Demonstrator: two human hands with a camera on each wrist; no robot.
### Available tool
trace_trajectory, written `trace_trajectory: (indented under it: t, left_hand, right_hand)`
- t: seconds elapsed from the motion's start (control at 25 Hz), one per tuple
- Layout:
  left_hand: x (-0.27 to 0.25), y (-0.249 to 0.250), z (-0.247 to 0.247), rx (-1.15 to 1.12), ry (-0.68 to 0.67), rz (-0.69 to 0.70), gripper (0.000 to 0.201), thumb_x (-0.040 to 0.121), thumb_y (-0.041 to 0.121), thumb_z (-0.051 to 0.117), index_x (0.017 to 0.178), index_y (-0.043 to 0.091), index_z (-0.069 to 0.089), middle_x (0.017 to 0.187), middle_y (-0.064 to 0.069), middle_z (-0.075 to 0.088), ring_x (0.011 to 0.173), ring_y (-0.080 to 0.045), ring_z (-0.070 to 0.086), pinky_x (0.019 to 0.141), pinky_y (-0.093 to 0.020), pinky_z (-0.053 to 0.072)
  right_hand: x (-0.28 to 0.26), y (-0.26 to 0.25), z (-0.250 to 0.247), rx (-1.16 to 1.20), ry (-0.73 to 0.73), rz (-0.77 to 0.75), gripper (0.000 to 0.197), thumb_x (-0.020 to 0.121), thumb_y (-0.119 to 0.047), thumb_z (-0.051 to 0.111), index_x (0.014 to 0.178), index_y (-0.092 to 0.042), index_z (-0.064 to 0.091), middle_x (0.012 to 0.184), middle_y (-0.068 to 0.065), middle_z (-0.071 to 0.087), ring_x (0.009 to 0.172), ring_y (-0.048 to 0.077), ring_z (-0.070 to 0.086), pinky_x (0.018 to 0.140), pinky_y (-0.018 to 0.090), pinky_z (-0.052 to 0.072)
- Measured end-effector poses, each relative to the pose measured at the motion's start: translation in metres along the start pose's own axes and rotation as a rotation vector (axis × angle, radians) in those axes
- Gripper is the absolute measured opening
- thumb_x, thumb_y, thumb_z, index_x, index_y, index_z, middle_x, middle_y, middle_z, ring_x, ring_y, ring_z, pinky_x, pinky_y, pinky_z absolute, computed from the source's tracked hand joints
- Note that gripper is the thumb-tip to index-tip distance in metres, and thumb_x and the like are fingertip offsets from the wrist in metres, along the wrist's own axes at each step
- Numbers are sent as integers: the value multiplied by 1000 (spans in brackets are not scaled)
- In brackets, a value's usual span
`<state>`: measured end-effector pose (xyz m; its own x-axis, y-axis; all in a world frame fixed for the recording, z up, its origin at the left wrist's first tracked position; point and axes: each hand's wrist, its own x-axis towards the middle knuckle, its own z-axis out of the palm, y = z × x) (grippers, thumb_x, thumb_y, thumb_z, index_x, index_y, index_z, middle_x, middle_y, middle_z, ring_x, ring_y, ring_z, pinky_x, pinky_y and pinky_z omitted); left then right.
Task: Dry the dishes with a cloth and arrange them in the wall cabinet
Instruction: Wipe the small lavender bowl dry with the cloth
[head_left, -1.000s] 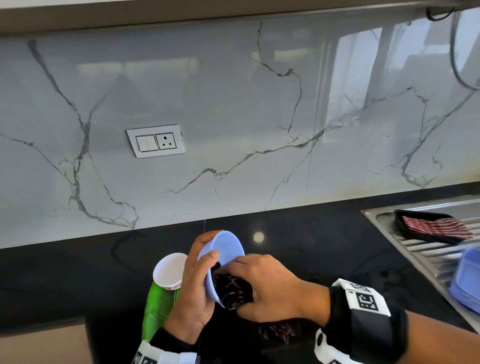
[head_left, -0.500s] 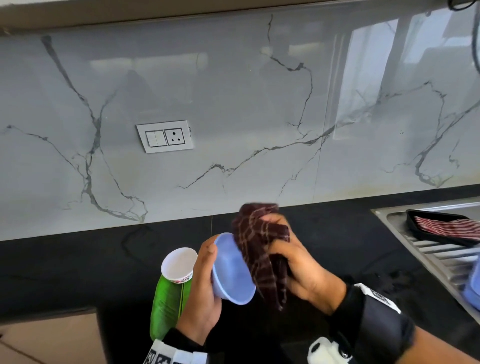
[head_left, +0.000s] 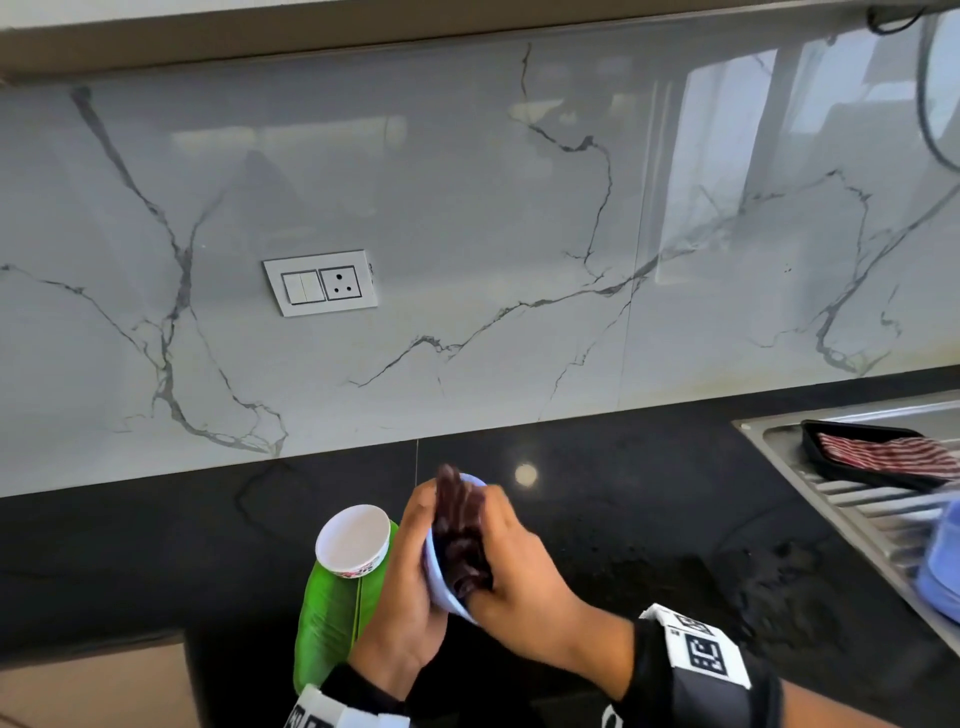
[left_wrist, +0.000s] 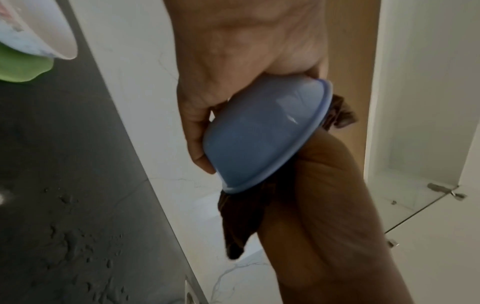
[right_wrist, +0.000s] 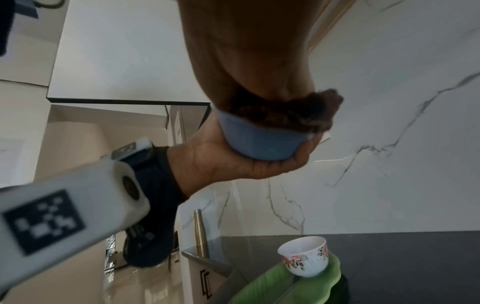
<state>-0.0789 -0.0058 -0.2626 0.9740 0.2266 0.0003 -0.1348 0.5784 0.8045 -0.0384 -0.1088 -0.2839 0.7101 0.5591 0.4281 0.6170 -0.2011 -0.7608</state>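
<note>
Stretching across the lower half of the head view is the black worktop (head_left: 597, 519), marble splashback behind it, the steel draining board (head_left: 852, 499) at its right edge, and the underside of the wall cabinet (head_left: 311, 36) runs overhead, above and behind both hands. Down at the near edge sits a green leaf-shaped tray (head_left: 327, 613) with a white floral cup (head_left: 353, 540) resting on it, just left of the action. And here's the action: the left hand (head_left: 410, 597) cradles the small blue bowl (left_wrist: 265, 133) from outside, fingers curled round its base, held clear of the worktop and tipped on its side so the mouth faces right. Straight into that mouth goes the right hand (head_left: 519, 566), clenched on the dark checked cloth (head_left: 460, 535), wadding it against the inside. So the bowl lies between the two hands, rim toward the right one. Drying looks underway; the lift to the cabinet would go up and away, and the left hand has the bowl for it.
</note>
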Motion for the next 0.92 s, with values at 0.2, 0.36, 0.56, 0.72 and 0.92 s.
trace_trajectory:
  t: [0.2,0.36,0.56,0.72,0.92]
  left_hand:
    - [8,4,-22,34,-26,-13,37,62,41,82,88,17,73,87,-13,65,81,-24,65,75,-38,53]
    - [7,6,-22,223,-143,38,55,64,44,74,107,10,66,110,-27,59,103,-35,57,95,-53,43]
    - [9,3,-13,392,-190,76,62,65,39,65,111,-3,60,105,-22,68,96,-24,67,80,-27,54]
    - [17,11,-3,344,-175,61,56,68,39,65,111,1,64,107,-19,69,101,-24,66,83,-26,54]
    - [13,14,0,198,-128,-5,48,71,35,67,106,2,66,105,-24,67,101,-30,67,85,-37,55]
  right_hand:
    - [1,-4,-19,66,-310,-94,61,73,-21,63,131,-17,46,119,-8,47,97,11,56,84,22,47]
    - [0,-1,-38,-299,-568,-312,66,67,-6,66,124,-28,42,121,7,46,100,25,50,84,36,44]
    - [-8,12,-27,-1109,-373,-401,41,73,-34,43,110,-47,57,117,-5,56,100,20,54,78,38,49]
    - [2,7,-17,-1026,-7,-280,46,71,-28,36,113,-31,55,111,2,51,90,25,56,69,40,48]
    - [6,-3,-10,-497,18,-167,60,63,-27,35,121,-21,44,116,1,46,98,23,44,72,34,33]
